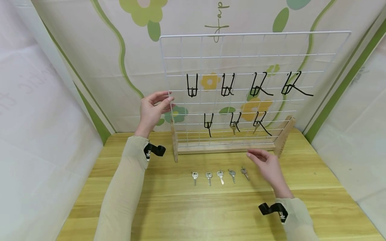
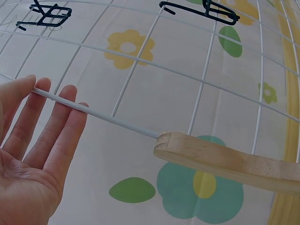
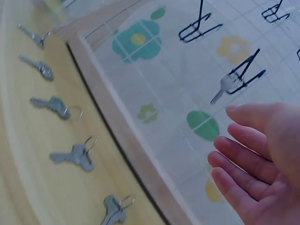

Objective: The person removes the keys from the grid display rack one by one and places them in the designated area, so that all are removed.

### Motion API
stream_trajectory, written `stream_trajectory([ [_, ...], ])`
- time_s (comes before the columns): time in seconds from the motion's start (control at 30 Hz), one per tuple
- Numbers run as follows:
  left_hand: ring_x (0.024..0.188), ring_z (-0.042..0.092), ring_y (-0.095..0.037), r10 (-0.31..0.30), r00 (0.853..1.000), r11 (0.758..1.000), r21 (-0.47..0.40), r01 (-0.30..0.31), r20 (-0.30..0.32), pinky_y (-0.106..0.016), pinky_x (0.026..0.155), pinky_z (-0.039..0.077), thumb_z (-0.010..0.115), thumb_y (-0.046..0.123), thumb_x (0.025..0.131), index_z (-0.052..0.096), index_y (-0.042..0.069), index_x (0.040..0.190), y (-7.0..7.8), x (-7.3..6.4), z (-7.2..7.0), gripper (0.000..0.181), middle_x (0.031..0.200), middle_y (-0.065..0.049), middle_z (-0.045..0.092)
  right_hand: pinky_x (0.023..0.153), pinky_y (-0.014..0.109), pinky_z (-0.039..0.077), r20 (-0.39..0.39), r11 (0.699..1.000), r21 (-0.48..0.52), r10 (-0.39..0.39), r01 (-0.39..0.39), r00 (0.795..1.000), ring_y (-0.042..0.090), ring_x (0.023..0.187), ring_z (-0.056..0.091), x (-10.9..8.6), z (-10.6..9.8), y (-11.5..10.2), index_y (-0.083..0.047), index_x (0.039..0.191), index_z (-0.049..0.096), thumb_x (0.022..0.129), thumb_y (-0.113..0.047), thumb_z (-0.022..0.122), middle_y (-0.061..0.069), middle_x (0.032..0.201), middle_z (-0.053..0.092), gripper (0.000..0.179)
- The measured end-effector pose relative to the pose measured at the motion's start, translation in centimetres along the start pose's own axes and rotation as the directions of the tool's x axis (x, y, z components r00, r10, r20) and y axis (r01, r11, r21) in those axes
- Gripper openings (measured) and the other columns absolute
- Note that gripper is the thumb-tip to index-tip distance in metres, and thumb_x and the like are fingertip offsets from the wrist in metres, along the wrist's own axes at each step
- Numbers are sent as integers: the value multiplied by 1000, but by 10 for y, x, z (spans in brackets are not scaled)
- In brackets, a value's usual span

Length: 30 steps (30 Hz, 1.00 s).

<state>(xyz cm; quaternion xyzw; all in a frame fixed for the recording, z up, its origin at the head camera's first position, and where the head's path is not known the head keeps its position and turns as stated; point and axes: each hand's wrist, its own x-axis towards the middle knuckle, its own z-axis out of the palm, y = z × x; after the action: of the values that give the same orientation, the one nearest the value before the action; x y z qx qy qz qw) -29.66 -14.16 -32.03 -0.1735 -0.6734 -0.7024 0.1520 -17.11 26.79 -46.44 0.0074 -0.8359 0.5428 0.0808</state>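
Note:
My left hand (image 1: 151, 110) pinches the left edge wire of a white wire grid rack (image 1: 211, 56), thumb on one side and fingertips on the other. In the left wrist view the fingers (image 2: 63, 117) are fairly straight against that wire. My right hand (image 1: 267, 167) holds nothing; its fingers are relaxed above the table, in front of the rack's right end. To its left lies a row of several metal keys (image 1: 232, 174) with small rings. Keys hang from the middle lower hook (image 1: 235, 122) and the right lower hook (image 1: 260, 119); one hanging key (image 3: 228, 84) shows in the right wrist view.
Several black hooks (image 1: 227, 85) make up the upper row on the grid. Another black lower hook (image 1: 208, 124) is at the left. A wooden base (image 1: 226, 147) supports the rack on the wooden table (image 1: 193, 214). Patterned fabric (image 1: 90, 67) encloses the back and sides.

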Motion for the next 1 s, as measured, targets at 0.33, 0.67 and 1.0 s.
stream_trajectory([
  [0.33, 85, 75, -27, -4, 1000, 1000, -16, 4, -3, -36, 77, 63, 76, 11, 94, 75, 6, 115, 2, 0, 0, 21, 105, -14, 74, 87, 15, 54, -81, 996, 79, -37, 44, 996, 7, 104, 67, 19, 8, -30, -5, 125, 71, 96, -37, 73, 11, 123, 70, 44],
  [0.67, 85, 76, -25, -1, 1000, 1000, 4, 1, -3, -36, 77, 63, 77, 14, 94, 75, 7, 115, 1, 0, 1, 22, 105, -13, 75, 88, 16, 53, -97, 993, 116, -4, 16, 995, 11, 107, 66, 44, 19, -33, -4, 127, 69, 96, -39, 74, 10, 124, 69, 47],
  [1.0, 86, 75, -26, 6, 1000, 1000, -5, -6, -3, -37, 76, 63, 76, 13, 94, 76, 7, 115, 1, -1, 1, 21, 106, -13, 75, 89, 17, 53, -124, 989, 144, -4, 22, 992, 10, 105, 66, 56, 25, -38, -7, 126, 71, 95, -36, 75, 9, 123, 70, 42],
])
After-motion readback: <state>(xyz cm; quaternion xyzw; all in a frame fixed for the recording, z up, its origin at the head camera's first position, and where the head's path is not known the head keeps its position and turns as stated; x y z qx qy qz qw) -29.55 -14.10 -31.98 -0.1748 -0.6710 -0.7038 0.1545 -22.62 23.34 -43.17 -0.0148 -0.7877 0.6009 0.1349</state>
